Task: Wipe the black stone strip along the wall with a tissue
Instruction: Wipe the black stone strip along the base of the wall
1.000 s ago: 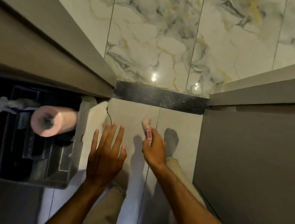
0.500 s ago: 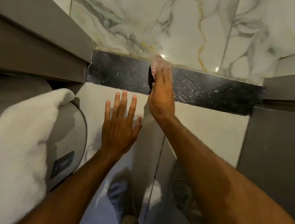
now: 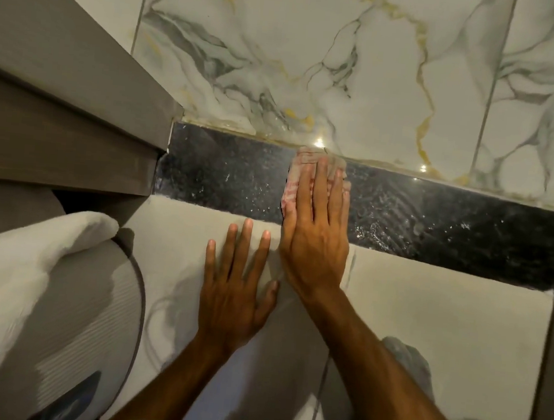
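Your right hand (image 3: pixel 314 243) lay flat, fingers straight, pressing the tissue (image 3: pixel 297 178) onto the black stone strip (image 3: pixel 225 175) near its middle, presumably to spread the pressure. Your left hand (image 3: pixel 235 293) (empty, fingers extended) rested on the pale tile (image 3: pixel 444 308) just below the strip, likely as a brace.

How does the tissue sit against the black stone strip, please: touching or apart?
Touching. The head view shows the right hand pressing the tissue flat onto the black stone strip, with no gap.

Tissue (image 3: pixel 292 180) mostly under right hand (image 3: pixel 314 243)
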